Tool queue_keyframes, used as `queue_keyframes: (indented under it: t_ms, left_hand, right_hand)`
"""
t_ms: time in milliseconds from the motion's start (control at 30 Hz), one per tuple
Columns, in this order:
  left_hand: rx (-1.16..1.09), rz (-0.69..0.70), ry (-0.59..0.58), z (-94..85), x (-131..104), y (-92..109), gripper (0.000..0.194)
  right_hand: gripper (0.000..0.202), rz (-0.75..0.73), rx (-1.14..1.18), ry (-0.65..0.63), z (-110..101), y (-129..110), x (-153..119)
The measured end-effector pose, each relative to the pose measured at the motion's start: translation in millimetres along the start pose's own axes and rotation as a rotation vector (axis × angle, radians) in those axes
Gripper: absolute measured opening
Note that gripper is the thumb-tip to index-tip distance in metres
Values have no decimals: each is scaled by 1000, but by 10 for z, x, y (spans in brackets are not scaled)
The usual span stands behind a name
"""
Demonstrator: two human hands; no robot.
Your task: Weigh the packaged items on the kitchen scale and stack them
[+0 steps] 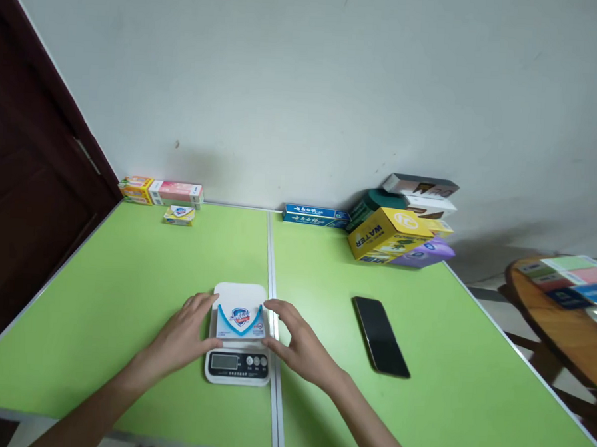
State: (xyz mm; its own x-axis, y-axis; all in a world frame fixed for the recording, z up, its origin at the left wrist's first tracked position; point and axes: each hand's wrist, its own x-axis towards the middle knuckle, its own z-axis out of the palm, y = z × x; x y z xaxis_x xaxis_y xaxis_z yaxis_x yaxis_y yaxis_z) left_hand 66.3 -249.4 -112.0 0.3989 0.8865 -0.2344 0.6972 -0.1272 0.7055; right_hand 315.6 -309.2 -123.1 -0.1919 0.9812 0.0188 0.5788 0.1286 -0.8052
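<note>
A white and blue Safeguard soap box lies flat on the pan of a white kitchen scale. My left hand is at the box's left end, forefinger at the back corner and thumb at the front corner. At the right end my right hand holds the box the same way, thumb and forefinger at its corners. In front of the pan, the scale's dark panel has a grey display, with no digits that I can read, and round buttons.
A black phone lies to the right. Along the wall stand pink and yellow cartons, a small yellow soap box, blue toothpaste boxes and a pile with a yellow carton. A metal seam divides the green table.
</note>
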Motion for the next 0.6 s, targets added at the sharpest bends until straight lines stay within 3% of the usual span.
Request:
queue_keyframes:
  t_ms: [167, 333, 467, 600]
  left_hand:
    - [209, 132, -179, 66, -15, 4, 77]
    - [241, 194, -170, 82, 98, 52, 61]
    - [207, 327, -158, 16, 435, 331, 58]
    - [206, 446, -79, 112, 1143, 895, 54]
  right_hand:
    - [46, -73, -50, -105, 55, -22, 4]
    - [39, -69, -73, -120, 51, -4, 100]
    - [32, -109, -101, -83, -331, 60, 221]
    - [23, -123, -185, 139, -901, 308, 420]
